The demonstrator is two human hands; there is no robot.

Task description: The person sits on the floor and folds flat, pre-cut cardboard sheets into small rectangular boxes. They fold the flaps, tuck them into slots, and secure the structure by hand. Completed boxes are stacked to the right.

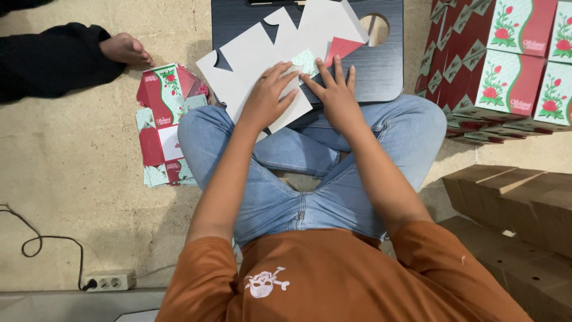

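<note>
On the lap, against the near edge of the dark lap desk (381,65), a flat unfolded carton blank (253,62) is held white side up. The left hand (265,98) lies on it with fingers curled, pressing a fold; the right hand (336,95) is laid flat, fingers spread. The card is judged light, thin and springy, easily creased, best taken at its edges or along the scored folds. Further off, flat printed blanks (164,119) lie on the floor, and folded boxes (512,59) are stacked.
</note>
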